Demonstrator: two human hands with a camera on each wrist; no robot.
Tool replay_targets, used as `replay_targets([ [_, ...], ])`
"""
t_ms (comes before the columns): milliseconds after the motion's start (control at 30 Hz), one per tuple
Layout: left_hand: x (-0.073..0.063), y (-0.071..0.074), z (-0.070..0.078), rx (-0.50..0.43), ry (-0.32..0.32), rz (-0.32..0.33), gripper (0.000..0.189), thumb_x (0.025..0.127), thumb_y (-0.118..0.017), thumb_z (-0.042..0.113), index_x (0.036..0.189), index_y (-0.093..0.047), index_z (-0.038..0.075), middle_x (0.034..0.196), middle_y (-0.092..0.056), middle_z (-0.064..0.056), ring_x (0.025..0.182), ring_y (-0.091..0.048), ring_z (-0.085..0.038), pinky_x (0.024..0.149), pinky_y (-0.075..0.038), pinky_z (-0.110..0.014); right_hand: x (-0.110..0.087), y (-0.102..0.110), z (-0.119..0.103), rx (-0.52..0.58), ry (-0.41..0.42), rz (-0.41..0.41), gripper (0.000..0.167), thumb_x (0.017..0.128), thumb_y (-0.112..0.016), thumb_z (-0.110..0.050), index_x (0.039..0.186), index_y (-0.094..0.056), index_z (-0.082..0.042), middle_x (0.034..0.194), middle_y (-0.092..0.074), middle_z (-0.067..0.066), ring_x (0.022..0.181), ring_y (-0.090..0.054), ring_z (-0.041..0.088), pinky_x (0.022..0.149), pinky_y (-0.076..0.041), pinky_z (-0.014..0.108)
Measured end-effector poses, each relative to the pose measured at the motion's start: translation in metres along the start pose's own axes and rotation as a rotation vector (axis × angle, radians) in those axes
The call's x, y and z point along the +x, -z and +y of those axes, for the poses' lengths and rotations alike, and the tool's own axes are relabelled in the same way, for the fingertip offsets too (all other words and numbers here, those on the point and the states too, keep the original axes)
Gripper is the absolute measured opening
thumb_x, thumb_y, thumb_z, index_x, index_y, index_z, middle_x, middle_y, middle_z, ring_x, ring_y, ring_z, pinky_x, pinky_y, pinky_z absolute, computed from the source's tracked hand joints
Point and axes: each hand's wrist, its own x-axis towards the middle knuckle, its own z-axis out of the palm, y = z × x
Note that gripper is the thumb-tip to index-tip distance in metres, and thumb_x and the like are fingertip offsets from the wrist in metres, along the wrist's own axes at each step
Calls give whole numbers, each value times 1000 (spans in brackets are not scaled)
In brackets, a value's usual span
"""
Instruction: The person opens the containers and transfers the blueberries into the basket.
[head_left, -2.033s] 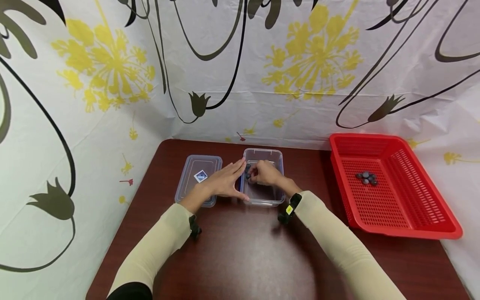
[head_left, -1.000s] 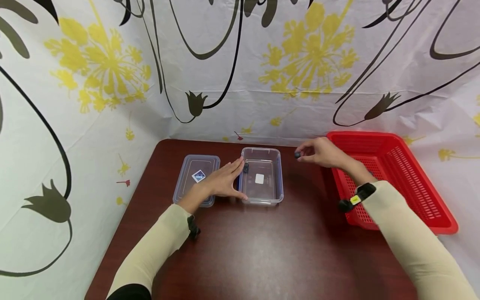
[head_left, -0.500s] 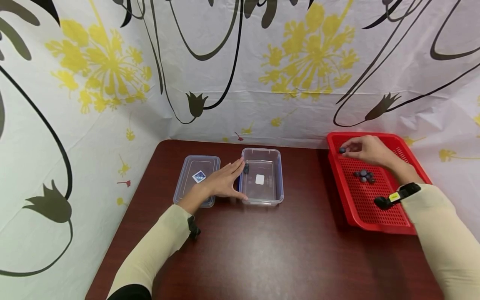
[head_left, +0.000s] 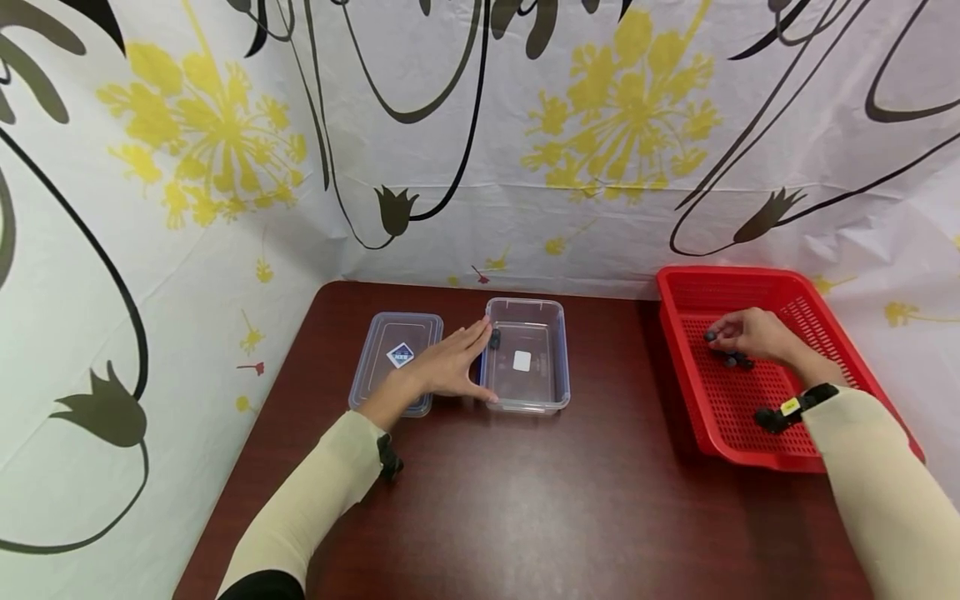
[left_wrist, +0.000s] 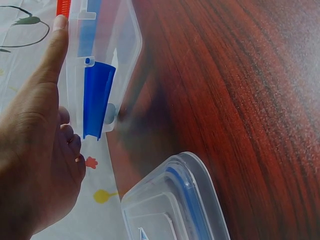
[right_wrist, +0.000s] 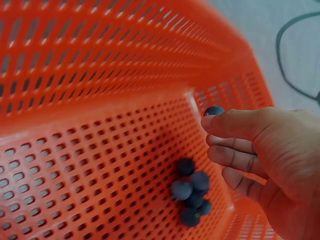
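My right hand pinches a blueberry between thumb and fingertips, low inside the red basket. Right beside it, several other blueberries lie in a cluster on the basket's slotted floor. My left hand is spread along the left side of a clear plastic container, thumb near its front corner and fingers toward its back. A few dark blueberries sit inside the container against its left wall. In the left wrist view a blue clip hangs down the container's side.
To the left of the container lies its clear lid with a blue and white label, partly under my left forearm. All stand on a dark red-brown wooden table. A flower-printed white sheet rises behind and at the sides.
My right hand has left the container with a blueberry, crossed rightward and come down into the red basket near the cluster. My left hand has stayed at the container.
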Motion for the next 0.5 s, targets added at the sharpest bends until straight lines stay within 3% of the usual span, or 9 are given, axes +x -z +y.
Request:
replay_targets([
  [200, 0, 0, 0, -3, 2, 6, 133, 83, -70, 81, 170, 4, 12, 179, 4, -10, 165, -3, -20, 133, -7, -42, -5, -9, 11, 8, -45, -48, 15, 93, -79, -7, 106, -79, 0, 84, -77, 6, 63, -62, 10, 55, -49, 25],
  [500, 0, -1, 0, -5, 5, 1, 134, 82, -70, 81, 170, 2, 10, 179, 6, -8, 164, -3, -19, 133, -6, -41, -8, -21, 18, -50, 3, -44, 17, 89, -86, -13, 101, -81, -2, 85, -78, 4, 71, -56, 1, 63, -45, 23],
])
